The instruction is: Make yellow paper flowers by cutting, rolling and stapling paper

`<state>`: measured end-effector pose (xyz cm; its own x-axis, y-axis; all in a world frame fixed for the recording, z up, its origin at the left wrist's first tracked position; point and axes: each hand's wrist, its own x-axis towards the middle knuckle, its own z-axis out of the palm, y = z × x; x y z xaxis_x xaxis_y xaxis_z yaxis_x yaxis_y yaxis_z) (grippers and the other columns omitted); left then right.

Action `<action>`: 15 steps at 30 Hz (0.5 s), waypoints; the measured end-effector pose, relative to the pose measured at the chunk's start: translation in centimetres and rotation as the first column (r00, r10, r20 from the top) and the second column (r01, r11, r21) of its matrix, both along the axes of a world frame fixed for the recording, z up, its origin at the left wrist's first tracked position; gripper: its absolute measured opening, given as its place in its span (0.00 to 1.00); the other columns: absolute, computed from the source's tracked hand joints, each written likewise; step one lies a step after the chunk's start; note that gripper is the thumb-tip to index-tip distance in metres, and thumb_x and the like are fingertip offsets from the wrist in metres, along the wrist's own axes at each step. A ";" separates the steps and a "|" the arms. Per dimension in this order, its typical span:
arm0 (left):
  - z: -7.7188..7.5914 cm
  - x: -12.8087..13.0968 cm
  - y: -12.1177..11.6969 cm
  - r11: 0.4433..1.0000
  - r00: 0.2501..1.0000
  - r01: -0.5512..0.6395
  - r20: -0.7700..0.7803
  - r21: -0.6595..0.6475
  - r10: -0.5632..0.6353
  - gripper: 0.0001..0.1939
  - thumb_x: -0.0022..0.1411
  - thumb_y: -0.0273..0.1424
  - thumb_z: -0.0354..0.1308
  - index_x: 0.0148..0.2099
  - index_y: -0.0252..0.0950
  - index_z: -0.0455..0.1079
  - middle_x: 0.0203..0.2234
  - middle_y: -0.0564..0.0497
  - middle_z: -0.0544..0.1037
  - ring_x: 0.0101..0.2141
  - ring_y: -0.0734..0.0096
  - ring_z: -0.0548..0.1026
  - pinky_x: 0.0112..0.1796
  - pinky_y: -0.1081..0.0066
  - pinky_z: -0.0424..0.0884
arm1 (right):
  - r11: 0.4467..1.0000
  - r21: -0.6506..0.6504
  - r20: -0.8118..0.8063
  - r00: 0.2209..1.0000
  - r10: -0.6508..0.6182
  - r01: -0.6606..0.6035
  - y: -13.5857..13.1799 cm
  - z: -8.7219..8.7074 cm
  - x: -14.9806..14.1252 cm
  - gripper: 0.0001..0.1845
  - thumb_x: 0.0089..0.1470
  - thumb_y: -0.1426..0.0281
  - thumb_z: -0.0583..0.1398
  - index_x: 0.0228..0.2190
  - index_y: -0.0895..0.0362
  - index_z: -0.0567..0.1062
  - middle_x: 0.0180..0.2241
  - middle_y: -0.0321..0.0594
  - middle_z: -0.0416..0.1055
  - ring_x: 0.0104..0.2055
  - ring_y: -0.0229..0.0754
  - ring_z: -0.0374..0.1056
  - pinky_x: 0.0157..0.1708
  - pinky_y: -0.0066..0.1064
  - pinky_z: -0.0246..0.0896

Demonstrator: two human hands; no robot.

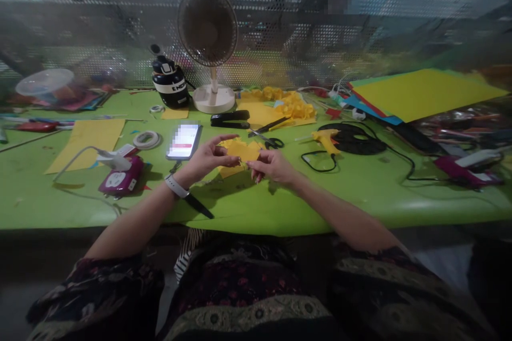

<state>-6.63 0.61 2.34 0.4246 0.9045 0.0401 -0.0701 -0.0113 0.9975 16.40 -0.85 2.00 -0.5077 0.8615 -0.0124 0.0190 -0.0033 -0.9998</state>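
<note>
Between my two hands is a yellow paper piece [242,153] with an uneven, cut edge. My left hand [210,154] pinches its left side between thumb and fingers. At its lower right edge, my right hand [271,165] grips it with the fingertips. Another bit of yellow paper [231,171] lies on the table just beneath. Dark-handled scissors [274,143] rest right behind my right hand. To the left of my left hand lies a phone [183,141] with its screen lit.
On the green-covered table [256,218] stand a small fan [208,26] and a dark bottle [170,85]. A black stapler [230,118], yellow paper flowers [296,106], a yellow glue gun [328,140] with a cord, tape [146,140] and a purple power socket [122,177] surround my hands.
</note>
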 end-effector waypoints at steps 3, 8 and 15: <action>0.0 -0.2 0.2 1.000 0.999 -0.029 0.030 -0.006 0.030 0.39 0.51 0.29 0.73 0.63 0.30 0.63 0.27 0.51 0.81 0.31 0.71 0.81 0.36 0.71 0.77 | 0.998 -0.038 -0.005 0.998 0.058 -0.058 -0.3 0.1 0.0 0.17 0.48 0.61 0.70 0.25 0.61 0.75 0.20 0.37 0.76 0.17 0.31 0.69 0.18 0.22 0.68; 0.1 0.0 0.1 0.994 0.989 -0.091 0.115 -0.059 0.097 0.35 0.51 0.28 0.73 0.60 0.32 0.66 0.28 0.51 0.82 0.30 0.74 0.80 0.35 0.73 0.76 | 0.993 -0.081 -0.029 0.996 0.087 -0.089 -0.5 0.0 -0.2 0.17 0.46 0.61 0.71 0.25 0.62 0.75 0.19 0.36 0.76 0.16 0.31 0.68 0.16 0.20 0.64; -0.6 1.6 -0.6 0.980 0.981 -0.067 0.167 -0.189 0.099 0.16 0.53 0.34 0.72 0.41 0.32 0.74 0.27 0.52 0.80 0.28 0.75 0.79 0.37 0.70 0.78 | 0.998 -0.056 -0.032 0.999 0.002 -0.004 -1.3 -0.1 -1.2 0.18 0.47 0.58 0.70 0.26 0.60 0.75 0.19 0.36 0.76 0.16 0.32 0.68 0.17 0.23 0.68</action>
<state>-5.07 0.01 1.73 0.3485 0.9353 -0.0617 -0.2497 0.1560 0.9557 15.22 -2.13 1.87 -0.5115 0.8582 -0.0440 -0.0130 -0.0590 -0.9982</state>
